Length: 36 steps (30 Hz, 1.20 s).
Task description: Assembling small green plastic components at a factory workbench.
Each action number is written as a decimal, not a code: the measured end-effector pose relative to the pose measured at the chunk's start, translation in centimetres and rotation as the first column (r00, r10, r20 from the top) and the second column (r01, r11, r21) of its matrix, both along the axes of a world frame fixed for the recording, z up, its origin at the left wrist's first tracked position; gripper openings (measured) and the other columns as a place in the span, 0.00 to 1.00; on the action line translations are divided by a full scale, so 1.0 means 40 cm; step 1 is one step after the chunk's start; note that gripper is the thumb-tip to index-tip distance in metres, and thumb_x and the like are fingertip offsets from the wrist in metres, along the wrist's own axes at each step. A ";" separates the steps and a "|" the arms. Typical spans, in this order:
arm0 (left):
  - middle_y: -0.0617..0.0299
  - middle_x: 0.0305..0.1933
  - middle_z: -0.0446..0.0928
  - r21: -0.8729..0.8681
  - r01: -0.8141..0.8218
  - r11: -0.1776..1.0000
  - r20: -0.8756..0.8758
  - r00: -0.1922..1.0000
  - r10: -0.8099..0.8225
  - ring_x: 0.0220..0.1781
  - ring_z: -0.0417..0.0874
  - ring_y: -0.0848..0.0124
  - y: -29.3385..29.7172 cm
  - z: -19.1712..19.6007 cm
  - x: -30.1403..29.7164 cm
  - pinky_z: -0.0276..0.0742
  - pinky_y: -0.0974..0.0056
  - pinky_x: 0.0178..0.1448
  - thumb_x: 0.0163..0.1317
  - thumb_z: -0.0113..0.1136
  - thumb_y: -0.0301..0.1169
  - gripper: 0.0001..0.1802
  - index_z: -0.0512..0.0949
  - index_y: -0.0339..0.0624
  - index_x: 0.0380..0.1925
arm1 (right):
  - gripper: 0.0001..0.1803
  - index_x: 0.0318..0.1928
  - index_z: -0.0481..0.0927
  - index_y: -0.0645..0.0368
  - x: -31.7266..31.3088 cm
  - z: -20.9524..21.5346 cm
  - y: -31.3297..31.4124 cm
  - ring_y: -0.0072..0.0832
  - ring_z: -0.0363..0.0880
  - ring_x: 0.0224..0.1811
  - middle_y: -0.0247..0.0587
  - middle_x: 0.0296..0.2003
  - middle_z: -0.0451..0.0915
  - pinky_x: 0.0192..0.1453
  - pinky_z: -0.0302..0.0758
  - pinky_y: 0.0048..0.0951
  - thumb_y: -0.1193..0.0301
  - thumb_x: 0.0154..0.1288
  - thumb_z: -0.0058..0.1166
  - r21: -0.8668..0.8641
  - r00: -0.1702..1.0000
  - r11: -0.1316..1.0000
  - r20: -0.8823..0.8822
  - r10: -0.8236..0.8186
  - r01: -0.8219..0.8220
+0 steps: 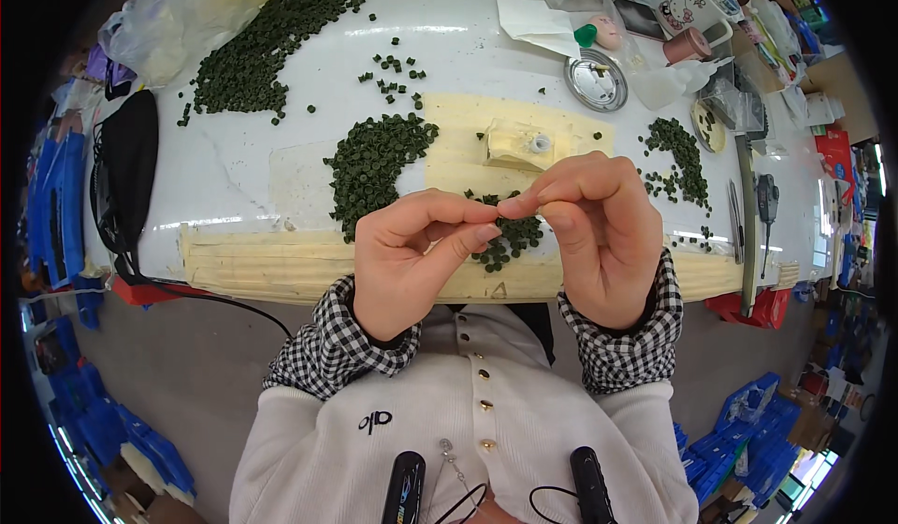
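My left hand (412, 253) and my right hand (603, 234) meet above the table's near edge, index fingertips touching or nearly so. Both hands are curled with fingers bent in; whatever they pinch is too small or hidden to make out. Right below the fingertips lies a small heap of dark green plastic pieces (500, 251), partly covered by my hands. Just beyond them a tape-wrapped block (510, 143) with a white round nub sits on a yellowish taped sheet (468, 117). Left of it spreads a larger pile of the same green pieces (374, 168).
More green pieces (271, 47) are heaped at the far left beside a plastic bag (178, 23); another group (681, 159) lies on the right. A round metal lid (596, 81), a thread spool (687, 46) and a mug (687, 9) stand far right. A black mask (128, 168) lies left.
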<state>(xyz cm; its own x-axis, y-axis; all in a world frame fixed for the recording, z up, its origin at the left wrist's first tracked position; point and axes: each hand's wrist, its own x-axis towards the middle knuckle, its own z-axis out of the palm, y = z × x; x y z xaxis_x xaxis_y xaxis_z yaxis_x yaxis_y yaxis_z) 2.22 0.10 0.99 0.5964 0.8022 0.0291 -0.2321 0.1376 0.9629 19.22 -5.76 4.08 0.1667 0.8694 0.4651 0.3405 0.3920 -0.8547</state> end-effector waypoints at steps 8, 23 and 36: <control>0.56 0.39 0.81 -0.008 0.019 1.000 -0.003 1.000 -0.019 0.40 0.83 0.75 0.002 -0.008 -0.006 0.78 0.73 0.43 0.60 0.60 0.17 0.09 0.80 0.30 0.41 | 0.06 0.40 0.72 0.68 0.004 0.007 0.001 0.25 0.81 0.34 0.42 0.33 0.78 0.42 0.79 0.22 0.76 0.68 0.51 0.006 0.994 0.999 -0.097 -0.043 0.044; 0.56 0.37 0.81 -0.063 -0.033 0.997 0.049 0.998 0.036 0.38 0.82 0.75 0.003 -0.001 -0.005 0.79 0.72 0.45 0.61 0.59 0.17 0.08 0.79 0.28 0.41 | 0.06 0.36 0.77 0.63 0.070 -0.048 0.069 0.39 0.75 0.34 0.43 0.30 0.77 0.37 0.71 0.33 0.77 0.58 0.59 0.126 0.736 0.915 0.557 -0.385 0.383; 0.57 0.39 0.81 -0.003 -0.036 0.999 0.054 0.998 0.036 0.40 0.82 0.75 0.000 0.006 -0.017 0.78 0.73 0.45 0.61 0.59 0.17 0.09 0.79 0.30 0.41 | 0.18 0.49 0.81 0.64 -0.052 -0.014 -0.063 0.32 0.77 0.36 0.44 0.36 0.80 0.39 0.74 0.26 0.84 0.56 0.58 -0.123 0.982 0.986 0.165 -0.092 0.113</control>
<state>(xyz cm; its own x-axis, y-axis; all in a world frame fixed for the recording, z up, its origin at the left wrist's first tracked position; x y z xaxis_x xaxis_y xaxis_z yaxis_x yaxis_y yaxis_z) 1.54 0.11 1.24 0.5647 0.8232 0.0585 -0.2884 0.1304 0.9486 17.16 -8.28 3.50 0.1911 0.9069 0.3756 0.5081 0.2360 -0.8283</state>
